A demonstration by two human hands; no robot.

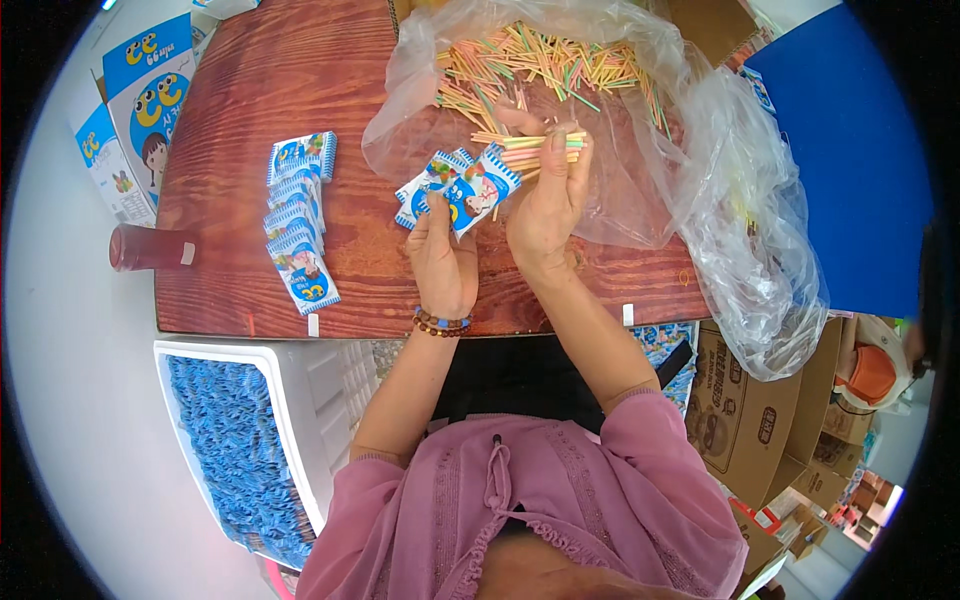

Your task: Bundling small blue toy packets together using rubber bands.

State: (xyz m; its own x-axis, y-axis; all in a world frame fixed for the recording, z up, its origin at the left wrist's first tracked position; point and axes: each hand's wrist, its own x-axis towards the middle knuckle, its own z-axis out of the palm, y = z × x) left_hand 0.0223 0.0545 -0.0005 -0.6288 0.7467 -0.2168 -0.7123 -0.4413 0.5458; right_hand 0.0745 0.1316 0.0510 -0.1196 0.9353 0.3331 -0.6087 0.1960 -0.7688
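Observation:
My left hand (443,262) pinches a small blue-and-white packet (482,192) by its lower corner. More packets of the same kind (412,203) show just behind it; whether they are held too or lie on the table I cannot tell. To the right, my right hand (546,218) is closed round a bundle of thin pastel sticks (538,150) in yellow, pink and green, with the thumb across them. The bundle's left end comes close to the packet's top edge. Beyond both hands, a loose heap of such sticks (545,60) lies on a clear plastic bag (392,125).
An overlapping row of packets (297,220) lies on the wooden table (370,275), left of my hands. A reddish cylinder (150,247) and printed boxes (155,110) are further left. Below stands a white bin (300,400) full of blue packets. Crumpled plastic (760,240) drapes the right edge.

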